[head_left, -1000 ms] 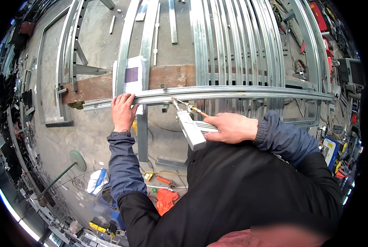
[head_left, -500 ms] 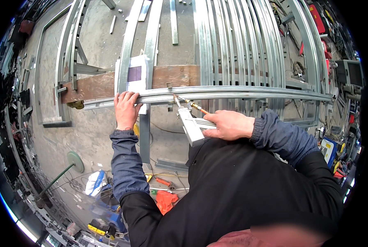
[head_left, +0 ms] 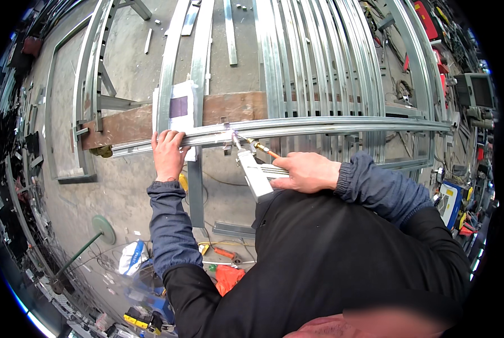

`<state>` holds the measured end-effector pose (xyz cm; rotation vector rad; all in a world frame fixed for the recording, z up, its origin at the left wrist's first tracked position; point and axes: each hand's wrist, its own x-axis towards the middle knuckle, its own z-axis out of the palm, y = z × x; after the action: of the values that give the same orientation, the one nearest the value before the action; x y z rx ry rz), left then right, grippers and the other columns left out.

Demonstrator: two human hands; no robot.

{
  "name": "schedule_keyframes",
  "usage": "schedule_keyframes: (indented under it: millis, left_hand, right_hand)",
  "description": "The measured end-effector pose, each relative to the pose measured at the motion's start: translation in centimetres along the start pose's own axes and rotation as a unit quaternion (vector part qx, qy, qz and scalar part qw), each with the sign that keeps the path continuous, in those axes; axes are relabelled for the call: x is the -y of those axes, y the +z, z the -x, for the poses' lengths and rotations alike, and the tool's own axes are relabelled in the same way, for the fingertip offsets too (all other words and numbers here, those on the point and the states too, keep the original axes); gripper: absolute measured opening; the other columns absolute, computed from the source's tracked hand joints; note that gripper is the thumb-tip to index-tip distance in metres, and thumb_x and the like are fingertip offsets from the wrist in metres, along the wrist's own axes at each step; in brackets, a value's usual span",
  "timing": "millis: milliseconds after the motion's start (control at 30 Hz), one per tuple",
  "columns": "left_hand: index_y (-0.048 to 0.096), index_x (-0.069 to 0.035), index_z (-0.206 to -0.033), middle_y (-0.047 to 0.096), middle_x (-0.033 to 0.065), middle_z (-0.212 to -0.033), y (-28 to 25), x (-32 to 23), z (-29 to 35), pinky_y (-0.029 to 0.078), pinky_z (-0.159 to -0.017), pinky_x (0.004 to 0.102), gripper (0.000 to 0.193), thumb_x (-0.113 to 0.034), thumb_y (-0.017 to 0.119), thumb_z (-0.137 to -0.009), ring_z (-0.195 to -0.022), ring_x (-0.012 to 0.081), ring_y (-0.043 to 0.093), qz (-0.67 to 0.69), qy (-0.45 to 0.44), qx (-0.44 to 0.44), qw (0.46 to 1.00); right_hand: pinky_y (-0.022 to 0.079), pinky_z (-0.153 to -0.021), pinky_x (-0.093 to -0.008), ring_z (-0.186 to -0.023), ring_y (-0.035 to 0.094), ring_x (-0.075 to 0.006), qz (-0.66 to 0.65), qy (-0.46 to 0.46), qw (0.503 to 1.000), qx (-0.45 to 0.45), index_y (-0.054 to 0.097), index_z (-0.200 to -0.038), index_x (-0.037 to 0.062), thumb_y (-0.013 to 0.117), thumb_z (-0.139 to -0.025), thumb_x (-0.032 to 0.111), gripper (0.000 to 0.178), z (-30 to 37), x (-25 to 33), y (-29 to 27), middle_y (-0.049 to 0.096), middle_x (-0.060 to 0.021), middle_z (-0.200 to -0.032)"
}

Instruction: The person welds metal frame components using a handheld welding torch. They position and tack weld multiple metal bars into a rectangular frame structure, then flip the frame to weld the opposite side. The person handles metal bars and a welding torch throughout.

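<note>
Through my head view, my right hand point(head_left: 308, 172) is wrapped around the handle of a pale grey handheld welding torch point(head_left: 257, 181), with thumb and fingers closed on it. The torch lies just left of that grip, its long axis pointing ahead and slightly left, with a brass fitting point(head_left: 258, 145) and an orange tube point(head_left: 272, 153) alongside the nozzle. A small bluish glare shows where the nozzle meets the galvanized steel rails point(head_left: 342, 125).

Those rails lie ahead of my right grip and run left to right, crosswise to the torch. My left hand point(head_left: 169, 158) is nearer to them: its fingers bend over the rails, left of the nozzle and well apart from it. I cannot tell whether it clamps them or only presses, since their underside is hidden. Just beyond that hand, a white sheet point(head_left: 185, 92) with a dark purple square lies near a brown beam point(head_left: 235, 107).
</note>
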<state>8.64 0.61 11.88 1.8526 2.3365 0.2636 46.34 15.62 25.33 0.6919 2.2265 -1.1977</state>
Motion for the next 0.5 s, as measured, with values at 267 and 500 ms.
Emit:
schedule_keyframes:
  millis: [267, 500]
  left_hand:
    - [0.076, -0.016, -0.123, 0.072, 0.0002, -0.123, 0.01, 0.02, 0.13, 0.033, -0.127, 0.0529, 0.047, -0.021, 0.092, -0.079, -0.130, 0.0246, 0.061, -0.005, 0.004, -0.003, 1.000]
    - [0.076, -0.016, -0.124, 0.072, 0.0002, -0.124, -0.11, -0.05, 0.00, 0.033, -0.128, 0.0529, 0.047, -0.022, 0.092, -0.080, -0.131, 0.0242, 0.061, -0.011, 0.004, 0.006, 1.000]
  right_hand:
    - [0.058, -0.089, -0.0575, -0.102, 0.073, -0.0482, -0.009, 0.006, 1.000, 0.006, 0.066, -0.130, 0.0038, 0.064, -0.106, 0.060, 0.061, -0.08, -0.38, 0.20, 0.073, -0.0266, -0.107]
    - [0.058, -0.089, -0.0566, -0.103, 0.073, -0.0481, -0.008, 0.005, 1.000, 0.002, 0.065, -0.129, 0.0031, 0.065, -0.106, 0.059, 0.061, 0.12, -0.54, 0.29, 0.074, -0.0265, -0.107]
